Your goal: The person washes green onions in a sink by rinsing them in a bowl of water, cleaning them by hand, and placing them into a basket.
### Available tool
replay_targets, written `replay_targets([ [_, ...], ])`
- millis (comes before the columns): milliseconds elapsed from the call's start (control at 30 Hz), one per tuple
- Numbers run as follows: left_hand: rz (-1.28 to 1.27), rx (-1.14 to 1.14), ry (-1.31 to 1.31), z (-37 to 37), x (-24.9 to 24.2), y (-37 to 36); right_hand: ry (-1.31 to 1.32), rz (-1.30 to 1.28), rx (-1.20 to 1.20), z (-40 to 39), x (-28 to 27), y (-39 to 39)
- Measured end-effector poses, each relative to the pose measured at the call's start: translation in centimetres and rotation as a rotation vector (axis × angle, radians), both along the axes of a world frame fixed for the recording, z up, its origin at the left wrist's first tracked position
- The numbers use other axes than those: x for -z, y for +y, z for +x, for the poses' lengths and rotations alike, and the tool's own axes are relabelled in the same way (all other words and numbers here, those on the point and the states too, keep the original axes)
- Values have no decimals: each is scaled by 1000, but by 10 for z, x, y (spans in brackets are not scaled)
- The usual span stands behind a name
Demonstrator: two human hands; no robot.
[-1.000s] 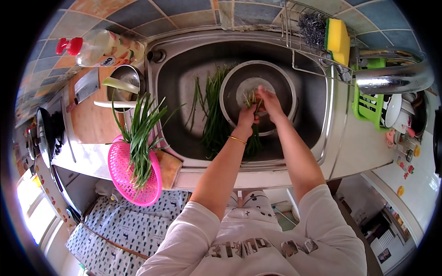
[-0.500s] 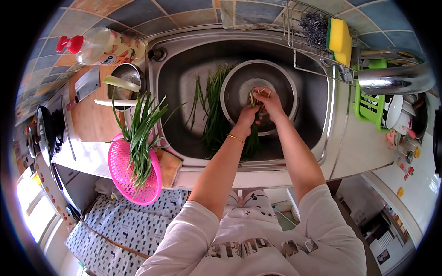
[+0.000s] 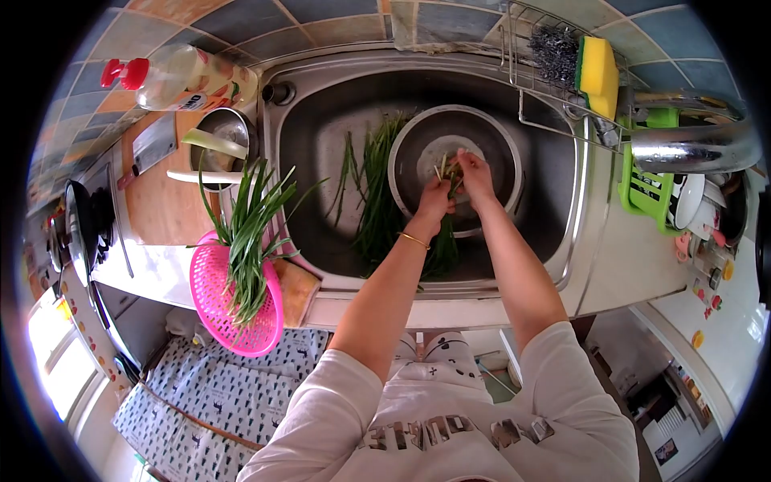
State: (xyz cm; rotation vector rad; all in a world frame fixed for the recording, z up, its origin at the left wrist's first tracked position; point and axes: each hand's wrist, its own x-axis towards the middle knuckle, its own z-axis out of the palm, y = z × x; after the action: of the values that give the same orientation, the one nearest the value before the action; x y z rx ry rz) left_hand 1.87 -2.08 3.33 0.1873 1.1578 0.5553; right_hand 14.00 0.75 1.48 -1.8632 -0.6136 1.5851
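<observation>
Over a round metal basin point(image 3: 499, 132) in the sink, my left hand point(image 3: 434, 202) is closed around a small bunch of garlic chives point(image 3: 441, 169), pale stalk ends upward. My right hand point(image 3: 477, 178) is pinched at the right side of the same stalks, its fingertips close to their ends; exactly what lies between them is too small to see. Long green leaves hang below the left hand. More garlic chives point(image 3: 376, 193) lie in the sink point(image 3: 309, 153) left of the basin, partly hidden behind it. Another bunch point(image 3: 250, 233) rests across a pink colander point(image 3: 210, 281).
Left of the sink stand a metal pot point(image 3: 215, 127), a cutting board point(image 3: 157, 205) with a cleaver point(image 3: 154, 145), and a clear bottle point(image 3: 173, 80). On the right are a wire rack point(image 3: 534, 120) with a yellow sponge point(image 3: 598, 76), the faucet point(image 3: 691, 146) and a green dish rack point(image 3: 642, 189).
My right hand has shifted slightly up and right, apart from the left hand. More of the pale stalk ends shows between them. The left hand keeps its grip.
</observation>
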Motion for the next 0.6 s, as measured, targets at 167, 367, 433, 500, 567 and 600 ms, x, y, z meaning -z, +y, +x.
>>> replay_targets([
  [167, -18, 10, 48, 3, 5, -3, 111, 129, 120, -2, 18, -1],
  [367, -48, 52, 36, 0, 9, -1, 224, -29, 218, 5, 24, -1],
  [433, -92, 20, 9, 1, 1, 2, 163, -67, 107, 2, 13, 3],
  [500, -61, 3, 29, 1, 4, 1, 94, -25, 60, -1, 13, 2],
  [567, -49, -11, 20, 1, 9, 0, 22, 98, 71, -5, 24, -2],
  [600, -53, -16, 3, 0, 8, 0, 58, 79, 56, -3, 25, -2],
])
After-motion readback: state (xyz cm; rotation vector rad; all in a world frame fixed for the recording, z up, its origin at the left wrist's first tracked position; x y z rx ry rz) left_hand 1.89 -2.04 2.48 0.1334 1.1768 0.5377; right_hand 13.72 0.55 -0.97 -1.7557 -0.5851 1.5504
